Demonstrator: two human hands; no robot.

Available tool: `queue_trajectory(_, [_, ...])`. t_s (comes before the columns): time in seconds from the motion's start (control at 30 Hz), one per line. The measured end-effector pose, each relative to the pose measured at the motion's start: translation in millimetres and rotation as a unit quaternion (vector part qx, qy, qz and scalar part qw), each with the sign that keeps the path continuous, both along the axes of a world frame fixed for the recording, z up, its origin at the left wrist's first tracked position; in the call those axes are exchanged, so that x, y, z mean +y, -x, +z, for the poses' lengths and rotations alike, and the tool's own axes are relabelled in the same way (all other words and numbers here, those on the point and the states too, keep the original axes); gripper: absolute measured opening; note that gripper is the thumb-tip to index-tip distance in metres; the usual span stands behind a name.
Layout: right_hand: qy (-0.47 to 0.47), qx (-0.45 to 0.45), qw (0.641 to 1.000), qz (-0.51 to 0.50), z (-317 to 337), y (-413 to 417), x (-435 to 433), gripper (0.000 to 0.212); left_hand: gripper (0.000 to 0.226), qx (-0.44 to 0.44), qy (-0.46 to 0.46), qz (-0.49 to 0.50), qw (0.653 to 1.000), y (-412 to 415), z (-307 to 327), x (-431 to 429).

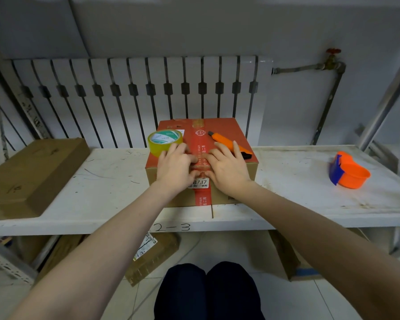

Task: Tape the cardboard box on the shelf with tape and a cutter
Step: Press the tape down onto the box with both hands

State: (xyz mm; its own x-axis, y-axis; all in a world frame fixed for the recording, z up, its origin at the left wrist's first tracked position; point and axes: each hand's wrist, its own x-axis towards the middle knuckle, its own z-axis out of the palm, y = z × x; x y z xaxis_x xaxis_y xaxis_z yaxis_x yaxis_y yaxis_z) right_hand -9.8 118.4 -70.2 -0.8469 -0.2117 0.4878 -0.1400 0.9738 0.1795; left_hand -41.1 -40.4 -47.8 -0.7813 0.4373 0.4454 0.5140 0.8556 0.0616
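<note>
A cardboard box with a red top stands on the white shelf, a red tape strip running down its middle and front. A yellowish tape roll lies on the box's left top side. An orange cutter lies on its right top side. My left hand and my right hand rest flat over the box's front top edge, fingers spread and pressing on the centre strip. Neither hand holds anything. The right hand partly covers the cutter's near end.
A flat brown carton lies on the shelf's left part. An orange and blue tape dispenser sits at the right. A white radiator stands behind the shelf. More cartons lie on the floor below, near my knees.
</note>
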Motion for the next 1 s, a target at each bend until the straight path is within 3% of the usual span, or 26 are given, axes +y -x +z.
queue_trajectory(0.13, [-0.031, -0.009, 0.999, -0.007, 5, 4, -4, 0.05, 0.03, 0.025, 0.008, 0.008, 1.0, -1, -1, 3])
queue_trajectory(0.4, [-0.001, -0.009, 1.0, 0.002, 9, 5, -2, 0.047, 0.036, 0.045, 0.027, 0.003, 0.999, -2, -4, 1])
queue_trajectory(0.53, [0.032, -0.023, 0.999, 0.021, 11, 6, -2, 0.047, 0.043, 0.034, -0.093, -0.002, 0.995, 13, 13, -5])
queue_trajectory(0.6, [0.05, -0.031, 0.998, 0.025, 10, 5, -3, 0.048, 0.05, -0.003, -0.113, 0.071, 0.991, 26, 19, -12])
queue_trajectory(0.67, [0.057, -0.037, 0.997, 0.03, 10, 4, -5, 0.048, 0.048, -0.061, -0.07, 0.128, 0.987, 35, 23, -15])
queue_trajectory(0.73, [0.059, -0.055, 0.996, 0.033, 14, 3, -4, 0.048, 0.038, -0.096, -0.059, 0.141, 0.984, 36, 27, -14])
queue_trajectory(0.8, [0.077, -0.091, 0.992, 0.034, 18, 1, 0, 0.048, 0.035, -0.112, -0.112, 0.132, 0.979, 31, 31, -12])
queue_trajectory(0.9, [0.186, -0.118, 0.974, 0.043, 26, -3, 8, 0.046, 0.038, -0.123, -0.192, 0.083, 0.97, 21, 34, -8])
queue_trajectory(1.0, [0.395, -0.028, 0.917, 0.055, 42, -11, 10, 0.041, 0.034, -0.151, -0.273, 0.012, 0.95, 5, 38, -5])
